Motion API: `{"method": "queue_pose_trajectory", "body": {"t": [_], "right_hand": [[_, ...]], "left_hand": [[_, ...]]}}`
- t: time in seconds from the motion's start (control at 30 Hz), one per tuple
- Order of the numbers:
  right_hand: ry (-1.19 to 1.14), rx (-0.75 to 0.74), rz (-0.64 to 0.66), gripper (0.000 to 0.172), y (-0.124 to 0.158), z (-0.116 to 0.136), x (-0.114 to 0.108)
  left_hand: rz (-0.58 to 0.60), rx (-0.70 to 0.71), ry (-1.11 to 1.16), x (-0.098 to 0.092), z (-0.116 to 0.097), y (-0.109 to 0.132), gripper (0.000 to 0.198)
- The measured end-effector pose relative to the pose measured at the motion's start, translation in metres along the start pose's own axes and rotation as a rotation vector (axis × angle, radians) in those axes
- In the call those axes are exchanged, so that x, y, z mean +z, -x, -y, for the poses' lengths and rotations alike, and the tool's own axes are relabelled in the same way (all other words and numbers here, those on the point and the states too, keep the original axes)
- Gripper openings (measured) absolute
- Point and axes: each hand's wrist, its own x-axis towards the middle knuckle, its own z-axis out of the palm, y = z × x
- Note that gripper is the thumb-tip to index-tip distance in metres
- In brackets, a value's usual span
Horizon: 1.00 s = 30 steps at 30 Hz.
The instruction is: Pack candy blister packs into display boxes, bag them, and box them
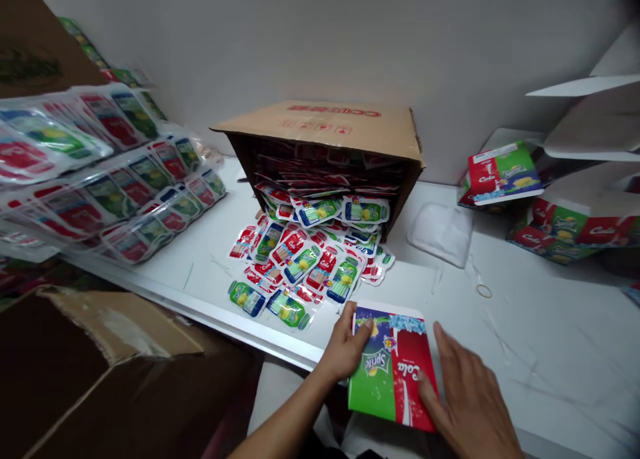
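A printed carton [393,372], half green and purple with "Sprite", half red with "Cola", sits near the front edge of the table. Its print faces up and looks upside down from here. My left hand [350,342] grips its left side, thumb on the top face and fingers hidden behind the edge. Beside its right edge is my right hand [463,392], fingers stretched out and thumb resting against the red face. Beyond the carton lies a loose pile of jar-shaped packets [300,262], green and red, spilling from an open cardboard box [325,129] tipped on its side.
Plastic-wrapped strips of similar packets [115,185] are stacked at the left. An open brown box [125,352] stands lower left. At right are a printed carton [505,172], open display boxes [565,225], a white translucent pad [443,232] and a rubber band [483,291].
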Motion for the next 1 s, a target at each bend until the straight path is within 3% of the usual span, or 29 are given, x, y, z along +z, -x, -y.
{"method": "queue_pose_trajectory", "body": {"t": [0.07,0.2,0.43,0.9,1.0], "right_hand": [[0.1,-0.154,-0.075,0.069,-0.021,0.009,-0.005],[0.038,-0.392,0.106,0.061,-0.058,0.024,0.004],[-0.138,-0.338,0.169,0.045,-0.071,0.022,0.018],[-0.2,-0.409,-0.01,0.023,-0.075,0.023,0.015],[-0.154,-0.37,0.012,0.022,-0.075,0.023,0.017]], "left_hand": [[0.012,-0.013,0.029,0.0,0.0,0.0,0.029],[-0.017,0.043,-0.03,0.0,-0.001,-0.002,0.029],[-0.052,0.043,-0.037,0.002,0.002,0.003,0.034],[-0.018,0.104,-0.074,-0.004,0.001,0.003,0.041],[-0.027,0.103,-0.078,-0.005,0.004,0.003,0.04]]}}
